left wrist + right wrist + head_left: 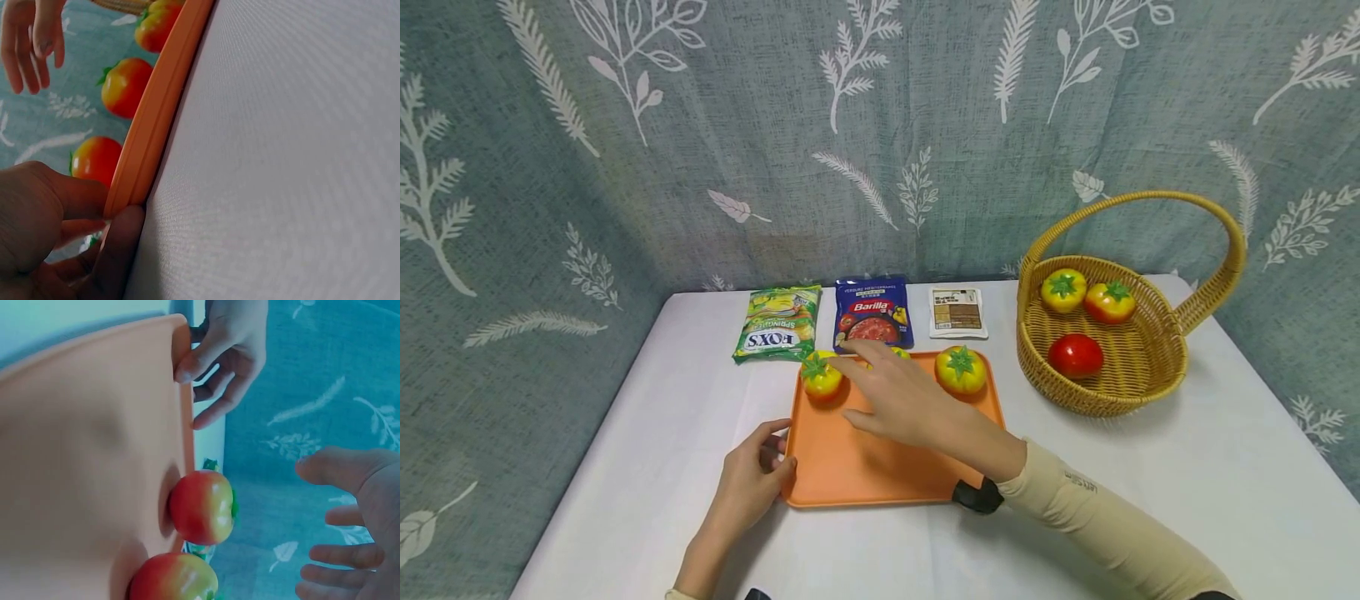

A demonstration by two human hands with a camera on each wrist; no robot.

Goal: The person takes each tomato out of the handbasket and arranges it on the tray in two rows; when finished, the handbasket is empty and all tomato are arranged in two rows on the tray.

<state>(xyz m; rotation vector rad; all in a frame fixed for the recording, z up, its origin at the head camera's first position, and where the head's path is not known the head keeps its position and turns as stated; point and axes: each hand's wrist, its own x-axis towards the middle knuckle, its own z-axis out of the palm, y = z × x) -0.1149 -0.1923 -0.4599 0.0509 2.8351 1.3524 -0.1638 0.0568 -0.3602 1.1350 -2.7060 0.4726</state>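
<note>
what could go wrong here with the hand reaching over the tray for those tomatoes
The right hand hovers open above the orange tray, so spread fingers could nudge a round tomato and set it rolling along the low rim. The middle tomato is mostly hidden behind that hand in the head view, so a grasp there might land off-centre. The left hand only pinches the tray's edge, so a push could still slide the tray.
</note>
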